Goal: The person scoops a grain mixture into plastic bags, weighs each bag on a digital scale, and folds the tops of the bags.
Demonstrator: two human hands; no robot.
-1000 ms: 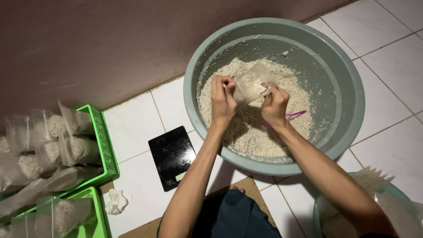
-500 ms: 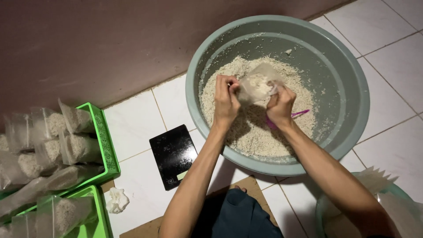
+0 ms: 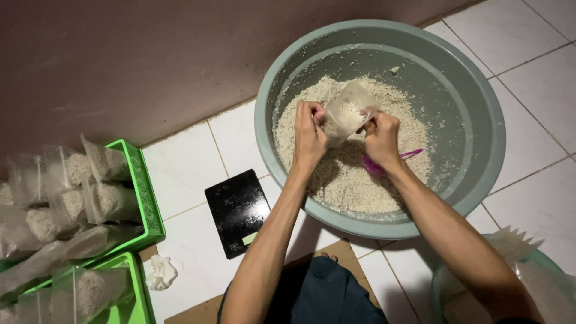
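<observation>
A large grey-green plastic basin [image 3: 480, 108] on the tiled floor holds a heap of pale crumbly grain [image 3: 354, 180]. Over the heap, my left hand [image 3: 309, 135] and my right hand [image 3: 381, 137] both pinch the edges of a small clear plastic bag [image 3: 347, 114] partly filled with the same grain. The bag tilts up and away from me between the two hands. A pink scoop [image 3: 393, 161] lies in the grain just under my right hand, mostly hidden by it.
A black digital scale [image 3: 237, 210] lies on the tiles left of the basin. Green baskets [image 3: 147, 204] at far left hold several filled clear bags [image 3: 90, 198]. A crumpled white scrap [image 3: 161, 273] lies near them. A second tub with empty bags [image 3: 528, 270] sits at bottom right.
The bag, held by both hands throughout, has stayed over the grain; the hands have drawn slightly closer to me and the bag has tilted upward.
</observation>
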